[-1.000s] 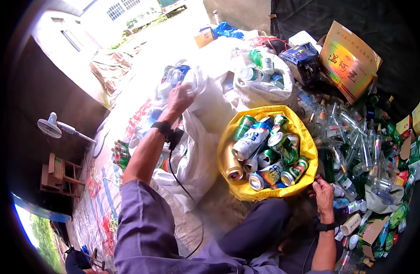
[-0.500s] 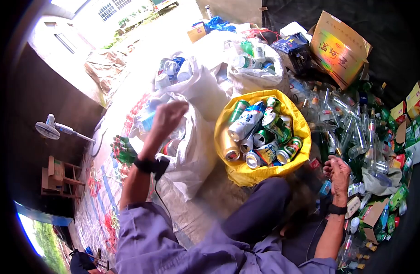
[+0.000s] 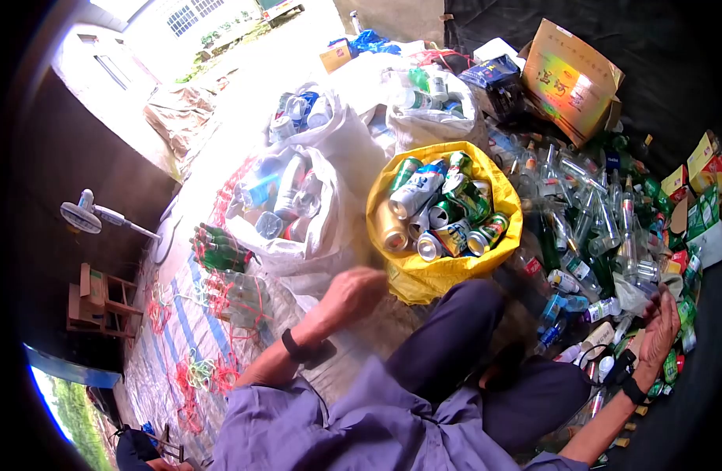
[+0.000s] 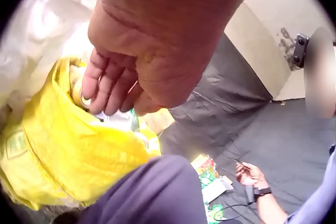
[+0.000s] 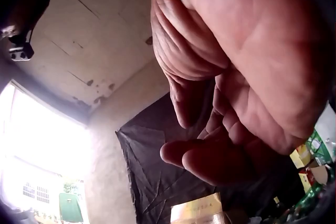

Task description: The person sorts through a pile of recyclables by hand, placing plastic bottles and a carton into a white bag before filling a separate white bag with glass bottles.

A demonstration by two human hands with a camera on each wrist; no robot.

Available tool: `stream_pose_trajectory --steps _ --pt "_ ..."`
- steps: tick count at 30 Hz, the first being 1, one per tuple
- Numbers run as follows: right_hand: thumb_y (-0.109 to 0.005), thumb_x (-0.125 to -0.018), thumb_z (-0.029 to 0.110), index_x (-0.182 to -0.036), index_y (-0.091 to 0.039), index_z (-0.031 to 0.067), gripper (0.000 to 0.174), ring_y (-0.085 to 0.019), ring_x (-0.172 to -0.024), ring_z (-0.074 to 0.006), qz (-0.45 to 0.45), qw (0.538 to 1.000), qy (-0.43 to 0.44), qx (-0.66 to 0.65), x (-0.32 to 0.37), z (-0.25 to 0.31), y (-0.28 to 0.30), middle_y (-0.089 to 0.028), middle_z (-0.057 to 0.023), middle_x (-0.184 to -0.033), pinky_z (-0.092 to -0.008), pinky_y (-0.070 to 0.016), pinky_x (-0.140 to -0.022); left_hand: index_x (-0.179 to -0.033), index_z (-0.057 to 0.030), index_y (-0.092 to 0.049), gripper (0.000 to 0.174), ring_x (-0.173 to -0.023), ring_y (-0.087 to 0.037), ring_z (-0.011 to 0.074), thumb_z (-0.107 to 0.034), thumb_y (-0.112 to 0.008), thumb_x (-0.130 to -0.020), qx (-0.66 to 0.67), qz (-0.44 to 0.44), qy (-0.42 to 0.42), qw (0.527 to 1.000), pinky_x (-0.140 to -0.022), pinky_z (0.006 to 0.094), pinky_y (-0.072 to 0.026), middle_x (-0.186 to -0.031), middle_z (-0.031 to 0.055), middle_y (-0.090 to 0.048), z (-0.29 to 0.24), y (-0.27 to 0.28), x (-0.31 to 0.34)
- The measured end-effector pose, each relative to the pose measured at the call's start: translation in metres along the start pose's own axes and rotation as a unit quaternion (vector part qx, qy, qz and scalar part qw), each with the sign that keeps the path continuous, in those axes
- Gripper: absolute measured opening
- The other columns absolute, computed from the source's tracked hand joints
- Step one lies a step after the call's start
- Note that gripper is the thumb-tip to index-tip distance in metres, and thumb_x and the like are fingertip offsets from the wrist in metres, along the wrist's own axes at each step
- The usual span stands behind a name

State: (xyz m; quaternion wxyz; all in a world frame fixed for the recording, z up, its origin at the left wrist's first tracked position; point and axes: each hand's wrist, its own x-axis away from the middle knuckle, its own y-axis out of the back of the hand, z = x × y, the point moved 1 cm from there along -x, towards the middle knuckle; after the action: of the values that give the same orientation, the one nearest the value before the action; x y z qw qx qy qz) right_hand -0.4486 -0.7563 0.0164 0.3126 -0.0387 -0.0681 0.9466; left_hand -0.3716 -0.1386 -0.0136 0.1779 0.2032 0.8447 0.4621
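My left hand [image 3: 351, 298], blurred in the head view, is over the floor just left of the front of a yellow sack [image 3: 417, 284]. In the left wrist view its fingers [image 4: 107, 85] hang loosely bent with nothing in them, overlapping the sack's mouth. Crushed drink cans [image 3: 418, 191], green, blue-white and gold, fill the yellow sack. Off to the right, my right hand [image 3: 658, 334] is raised over the edge of a heap of glass bottles [image 3: 585, 208]. Its palm and relaxed fingers [image 5: 215, 163] show in the right wrist view, holding nothing.
A white sack [image 3: 337, 224] of plastic bottles stands left of the yellow one; two more white sacks with containers stand behind. Green bottles [image 3: 220, 255] and red string lie on the left sheet. A cardboard box [image 3: 569, 82] leans at the back right, and a fan [image 3: 82, 216] stands far left.
My left hand has come away from the rear white sack, down and right to beside the yellow sack. The right hand has left the yellow sack's rim and moved right, over the bottles.
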Motion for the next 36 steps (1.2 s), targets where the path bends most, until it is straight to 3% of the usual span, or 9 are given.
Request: stream_pose_trajectory --steps 5,9,14,18,20,22,26,28,36 --pt "-0.062 -0.099 0.024 -0.124 -0.064 0.0035 0.032 -0.058 -0.076 -0.0064 -0.020 0.998 -0.031 -0.043 0.030 -0.003 0.032 -0.064 0.0018 -0.094 -0.0200 -0.0442 -0.065 -0.117 -0.0022 -0.062 0.044 -0.113 -0.057 0.0357 -0.010 -0.076 -0.075 -0.220 -0.200 0.012 0.955 -0.097 0.0429 -0.0465 -0.116 0.0166 -0.063 0.011 0.023 0.014" --pt "-0.062 -0.100 0.023 -0.122 -0.063 0.0027 0.031 -0.058 -0.076 -0.0064 0.013 0.999 -0.030 -0.014 0.057 0.002 -0.012 -0.065 0.0011 -0.093 -0.0193 -0.0443 -0.065 -0.136 -0.0027 -0.048 0.076 -0.128 -0.045 0.0387 -0.018 -0.082 -0.070 -0.291 -0.194 0.111 0.930 -0.109 0.0513 -0.0327 -0.137 0.0196 -0.050 0.044 0.024 0.044" --pt "-0.061 -0.099 0.021 -0.118 -0.065 -0.0001 0.028 -0.062 -0.071 -0.0069 0.137 0.988 -0.029 0.067 0.080 0.002 -0.114 -0.067 -0.0024 -0.088 -0.0211 -0.0484 -0.063 -0.139 -0.0065 -0.046 0.081 -0.127 -0.045 0.0338 -0.020 -0.083 -0.068 -0.307 -0.222 0.154 0.913 -0.107 0.0506 -0.0298 -0.132 0.0164 -0.051 0.063 0.028 0.061" --pt "-0.061 -0.097 0.013 -0.113 -0.067 -0.0014 0.022 -0.068 -0.074 -0.0114 0.277 0.941 0.005 0.196 0.109 0.002 -0.208 -0.070 -0.0067 -0.090 -0.0242 -0.0526 -0.068 -0.132 -0.0085 -0.052 0.072 -0.118 -0.050 0.0322 -0.019 -0.083 -0.068 -0.335 -0.215 0.153 0.905 -0.101 0.0481 -0.0328 -0.120 0.0128 -0.056 0.067 0.038 0.055" --pt "-0.064 -0.094 0.011 -0.115 -0.066 -0.0032 0.025 -0.069 -0.077 -0.0128 0.337 0.922 -0.021 0.188 0.127 -0.006 -0.244 -0.071 -0.0081 -0.094 -0.0251 -0.0539 -0.071 -0.117 -0.0101 -0.057 0.049 -0.106 -0.052 0.0283 -0.014 -0.074 -0.071 -0.355 -0.228 0.103 0.901 -0.094 0.0472 -0.0338 -0.101 0.0094 -0.055 0.074 0.037 0.051" --pt "-0.066 -0.093 0.011 -0.115 -0.065 -0.0042 0.027 -0.069 -0.080 -0.0134 0.368 0.910 -0.022 0.189 0.139 -0.017 -0.269 -0.071 -0.0092 -0.095 -0.0265 -0.0540 -0.072 -0.112 -0.0104 -0.058 0.043 -0.101 -0.052 0.0279 -0.011 -0.071 -0.071 -0.354 -0.240 0.094 0.899 -0.092 0.0468 -0.0340 -0.096 0.0088 -0.054 0.083 0.035 0.050" --pt "-0.070 -0.088 0.016 -0.116 -0.063 -0.0052 0.036 -0.069 -0.088 -0.0308 0.501 0.820 0.112 0.252 0.156 -0.029 -0.304 -0.068 -0.0208 -0.104 -0.0369 -0.0542 -0.079 -0.094 -0.0123 -0.062 0.031 -0.088 -0.054 0.0268 -0.002 -0.064 -0.065 -0.310 -0.270 0.069 0.909 -0.085 0.0441 -0.0355 -0.082 0.0068 -0.054 0.086 0.033 0.052" --pt "-0.070 -0.088 0.017 -0.116 -0.063 -0.0051 0.037 -0.069 -0.089 -0.0322 0.521 0.804 0.130 0.255 0.159 -0.034 -0.316 -0.068 -0.0213 -0.103 -0.0375 -0.0538 -0.080 -0.082 -0.0133 -0.061 0.025 -0.081 -0.055 0.0256 0.001 -0.063 -0.062 -0.273 -0.296 0.063 0.913 -0.081 0.0414 -0.0364 -0.075 0.0043 -0.054 0.082 0.037 0.053" --pt "-0.069 -0.089 0.023 -0.116 -0.063 -0.0043 0.039 -0.068 -0.093 -0.0358 0.551 0.772 0.154 0.277 0.161 -0.066 -0.338 -0.069 -0.0217 -0.103 -0.0415 -0.0527 -0.082 -0.081 -0.0122 -0.061 0.025 -0.082 -0.055 0.0252 0.003 -0.062 -0.061 -0.222 -0.274 0.060 0.934 -0.080 0.0408 -0.0373 -0.077 0.0035 -0.059 0.079 0.054 0.070"
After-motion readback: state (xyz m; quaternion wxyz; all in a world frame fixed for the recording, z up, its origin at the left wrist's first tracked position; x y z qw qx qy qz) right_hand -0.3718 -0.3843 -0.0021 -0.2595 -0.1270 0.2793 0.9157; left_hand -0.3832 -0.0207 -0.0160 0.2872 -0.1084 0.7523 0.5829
